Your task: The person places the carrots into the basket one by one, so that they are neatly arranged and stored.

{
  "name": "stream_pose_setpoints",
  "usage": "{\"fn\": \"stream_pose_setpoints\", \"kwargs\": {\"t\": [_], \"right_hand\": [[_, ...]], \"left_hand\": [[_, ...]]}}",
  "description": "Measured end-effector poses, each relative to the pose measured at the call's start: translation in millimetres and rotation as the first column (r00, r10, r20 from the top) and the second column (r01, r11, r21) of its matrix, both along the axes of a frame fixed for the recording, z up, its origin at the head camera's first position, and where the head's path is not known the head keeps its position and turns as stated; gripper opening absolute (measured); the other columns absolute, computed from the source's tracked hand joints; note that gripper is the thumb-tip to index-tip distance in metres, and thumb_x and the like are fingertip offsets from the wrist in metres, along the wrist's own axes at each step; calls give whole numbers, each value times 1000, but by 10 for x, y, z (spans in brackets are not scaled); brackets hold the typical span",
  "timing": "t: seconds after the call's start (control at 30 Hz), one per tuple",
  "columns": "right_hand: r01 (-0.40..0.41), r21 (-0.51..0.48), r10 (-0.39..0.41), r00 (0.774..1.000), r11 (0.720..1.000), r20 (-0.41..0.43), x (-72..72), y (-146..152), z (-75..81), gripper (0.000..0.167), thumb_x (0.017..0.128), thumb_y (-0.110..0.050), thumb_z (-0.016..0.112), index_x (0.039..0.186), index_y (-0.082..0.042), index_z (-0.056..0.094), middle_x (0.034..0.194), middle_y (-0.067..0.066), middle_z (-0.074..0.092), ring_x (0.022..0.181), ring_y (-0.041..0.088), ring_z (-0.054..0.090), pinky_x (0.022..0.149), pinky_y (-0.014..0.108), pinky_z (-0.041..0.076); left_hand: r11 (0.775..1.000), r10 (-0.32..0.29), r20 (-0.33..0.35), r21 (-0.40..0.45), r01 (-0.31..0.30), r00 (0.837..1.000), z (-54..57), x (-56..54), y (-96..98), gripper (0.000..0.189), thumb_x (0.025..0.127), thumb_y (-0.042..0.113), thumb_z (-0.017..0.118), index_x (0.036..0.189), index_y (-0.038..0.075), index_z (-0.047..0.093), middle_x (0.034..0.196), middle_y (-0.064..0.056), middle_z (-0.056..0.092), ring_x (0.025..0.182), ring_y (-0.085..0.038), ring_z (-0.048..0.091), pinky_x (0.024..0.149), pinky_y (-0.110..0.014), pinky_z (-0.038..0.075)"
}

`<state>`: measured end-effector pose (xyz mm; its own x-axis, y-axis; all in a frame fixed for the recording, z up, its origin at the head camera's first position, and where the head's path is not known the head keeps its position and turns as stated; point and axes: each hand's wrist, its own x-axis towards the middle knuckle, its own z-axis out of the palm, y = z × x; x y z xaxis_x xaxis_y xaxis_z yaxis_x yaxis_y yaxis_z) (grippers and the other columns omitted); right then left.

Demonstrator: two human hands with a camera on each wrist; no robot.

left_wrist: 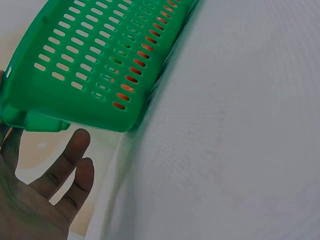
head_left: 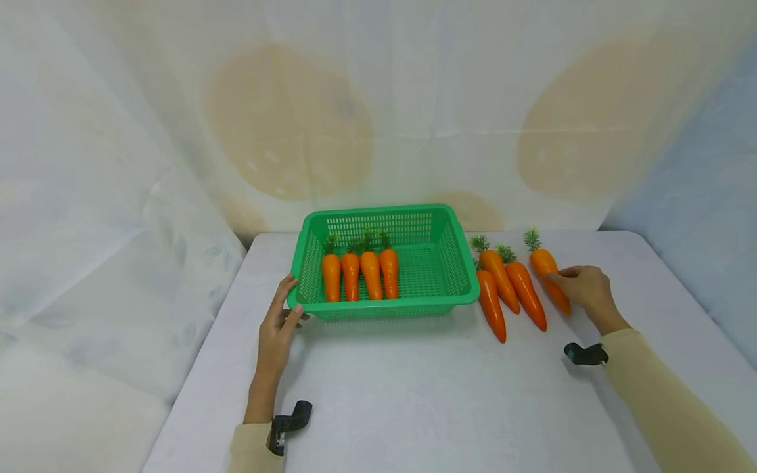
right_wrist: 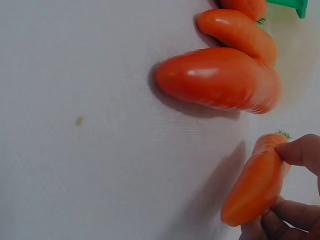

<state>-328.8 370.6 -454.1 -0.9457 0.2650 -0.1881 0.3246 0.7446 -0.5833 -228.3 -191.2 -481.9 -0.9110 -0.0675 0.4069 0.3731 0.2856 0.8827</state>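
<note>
A green plastic basket [head_left: 378, 306] with slotted walls stands at the back of the table. At its front left corner, my left hand [head_left: 275, 334] grips the rim between thumb and fingers; two other fingers [left_wrist: 75, 190] spread free below in the left wrist view. Several orange carrots [head_left: 370, 270] with leafy green tops lie side by side in the basket's left half. To the right of the basket, my right hand [head_left: 582, 289] pinches another carrot [right_wrist: 257, 180] from the side. A shadow falls on the table, offset from that carrot, in the right wrist view.
Three more carrots [head_left: 525, 294] lie slanted on the white table [head_left: 426, 394] between the basket and my right hand; the leftmost one's top is close to the basket's right wall. A pale patterned curtain [head_left: 414, 85] hangs behind the table.
</note>
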Motion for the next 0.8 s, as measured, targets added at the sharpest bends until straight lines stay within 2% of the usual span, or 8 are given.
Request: {"fn": "stream_pose_setpoints", "kwargs": {"t": [0.2, 0.43, 0.8], "right_hand": [[4, -32, -5, 1000, 999, -29, 67, 3, 98, 76, 95, -57, 56, 132, 11, 55, 130, 32, 52, 108, 43, 51, 88, 57, 48], [9, -35, -11, 998, 999, -61, 72, -47, 224, 76, 96, -57, 55, 133, 10, 54, 128, 32, 54, 106, 43, 51, 86, 56, 48], [-10, -40, 6, 996, 999, -92, 121, -128, 352, 80, 95, -60, 54, 134, 9, 54, 126, 32, 56, 110, 45, 51, 91, 62, 45]], "left_hand": [[1000, -4, -6, -8, 4, 1000, -17, -1, -5, 49, 105, 11, 51, 152, 5, 40, 161, -8, 31, 88, -47, 62, 72, -38, 53], [1000, 2, -13, -3, -2, 1000, -18, -13, -14, 49, 105, 12, 52, 152, 6, 41, 161, -7, 32, 89, -45, 63, 72, -37, 52], [1000, 0, -7, -4, 0, 1000, -16, -7, -20, 49, 105, 12, 52, 152, 6, 41, 161, -7, 31, 90, -45, 63, 72, -36, 52]]}}
